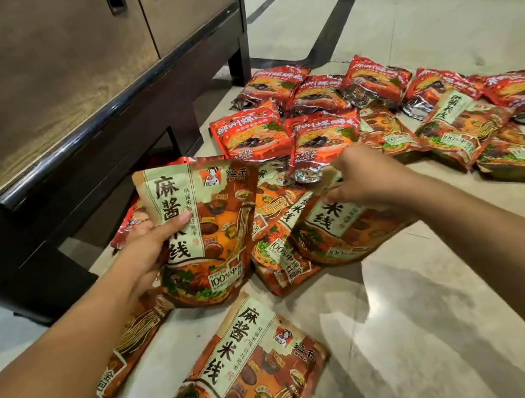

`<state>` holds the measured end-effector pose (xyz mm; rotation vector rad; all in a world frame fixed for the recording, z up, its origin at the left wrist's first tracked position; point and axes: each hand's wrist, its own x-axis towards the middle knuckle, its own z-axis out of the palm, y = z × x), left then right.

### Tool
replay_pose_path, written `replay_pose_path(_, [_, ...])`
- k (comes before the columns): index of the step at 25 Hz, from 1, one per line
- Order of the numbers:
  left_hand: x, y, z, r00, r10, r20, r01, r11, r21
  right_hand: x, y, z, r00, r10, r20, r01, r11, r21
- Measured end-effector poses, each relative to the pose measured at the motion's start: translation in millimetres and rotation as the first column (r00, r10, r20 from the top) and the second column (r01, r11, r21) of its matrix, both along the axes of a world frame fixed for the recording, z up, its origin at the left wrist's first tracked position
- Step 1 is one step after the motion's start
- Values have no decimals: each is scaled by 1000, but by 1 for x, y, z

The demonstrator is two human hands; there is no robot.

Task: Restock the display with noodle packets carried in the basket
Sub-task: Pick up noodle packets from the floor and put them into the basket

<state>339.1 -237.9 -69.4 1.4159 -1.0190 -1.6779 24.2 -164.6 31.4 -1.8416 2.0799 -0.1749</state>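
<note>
Head view, left grip (148, 249) curled round raised brown packet (217, 227), right grip (368, 177) pinching second packet (346, 230) by its top

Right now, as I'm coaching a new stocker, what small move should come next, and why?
Probably lift the floor packet that the right hand pinches at its top edge and stack it against the upright packet in the left hand; both look alike.

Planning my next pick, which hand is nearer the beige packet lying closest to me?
Left. The left hand, holding a second packet, is just beyond the beige packet, leftward; the right hand pinches a third packet farther right.
</note>
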Motion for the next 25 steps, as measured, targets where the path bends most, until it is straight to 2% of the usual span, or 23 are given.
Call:
replay_pose_path(2, [-10, 0, -4, 998, 60, 3, -60, 998, -8, 6, 2, -4, 977, 60, -206, -77, 994, -74])
replay_pose_path(3, [-13, 0, -5, 996, 92, 10, -92, 996, -13, 3, 2, -3, 970, 57, -238, -83, 991, -101])
replay_pose_path(5, [-14, 0, -6, 991, 131, 33, -130, 991, -23, -10, 3, 0, 977, 10, -211, -44, 986, -159])
replay_pose_path(8, [-11, 1, -5, 990, 121, 70, -119, 993, -26, -30, 7, -3, 993, -99, -57, 86, 975, -203])
replay_pose_path(11, [-12, 3, -8, 974, 58, 221, -58, 998, -8, -42, 11, -6, 983, -182, -2, 176, 953, -248])
replay_pose_path(14, [-10, 5, -13, 896, -47, 441, 48, 999, 8, -61, 16, -11, 964, -235, -123, 218, 966, -138])
replay_pose_path(15, [-8, 5, -15, 875, -95, 475, 95, 995, 25, -70, 19, -11, 962, -260, -85, 254, 964, -73])
replay_pose_path(16, [-6, 5, -16, 859, -132, 494, 132, 991, 36, -80, 23, -12, 953, -301, 21, 301, 954, -5])
replay_pose_path(18, [-2, 6, -19, 852, -159, 499, 157, 986, 47, -94, 34, -13, 852, -398, 340, 393, 916, 86])
replay_pose_path(20, [-1, 6, -22, 865, -137, 483, 132, 990, 45, -101, 44, -25, 668, -433, 605, 488, 869, 83])
replay_pose_path(22, [-5, 7, -23, 884, -84, 460, 89, 996, 11, -104, 49, -43, 479, -396, 783, 597, 801, 40])
replay_pose_path(25, [-10, 10, -24, 917, -34, 398, 49, 998, -28, -110, 49, -65, 235, -276, 932, 690, 722, 40])
